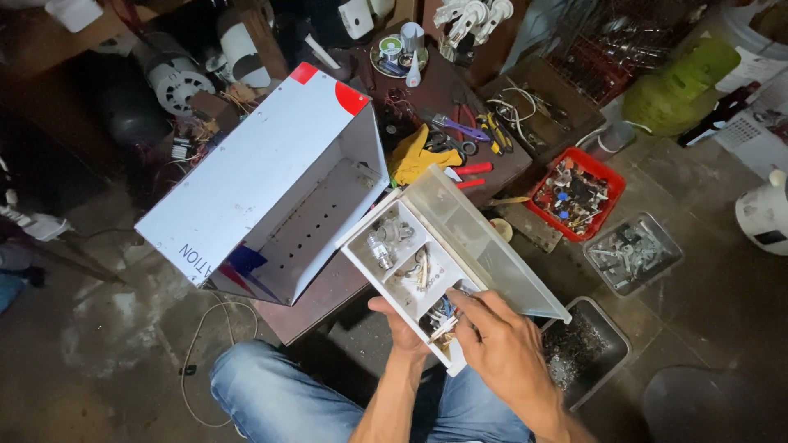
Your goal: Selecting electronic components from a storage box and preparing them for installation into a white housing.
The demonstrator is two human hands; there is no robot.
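Far left: a grey electric motor among tangled wires on the cluttered floor. Just right of it, resting on the dark low desk: a large white sheet-metal housing, tipped on its side, open end facing the camera, a row of small holes along its inner wall. Below, blue-jeaned knees. At centre, held up over the lap and the desk's front edge: a white compartment box with its clear lid hinged open to the right; screws, bolts and small metal fittings in its cells. Left hand underneath the box, gripping its near end, thumb up on the rim. Right hand over the nearest cell, fingers dipped in among small parts; whether anything is pinched between them cannot be told. Behind the box on the desk: a yellow cloth, scissors and pliers. Further right on the floor: a red tray of mixed hardware, a clear tub of metal pieces, a dark bin of small scraps.
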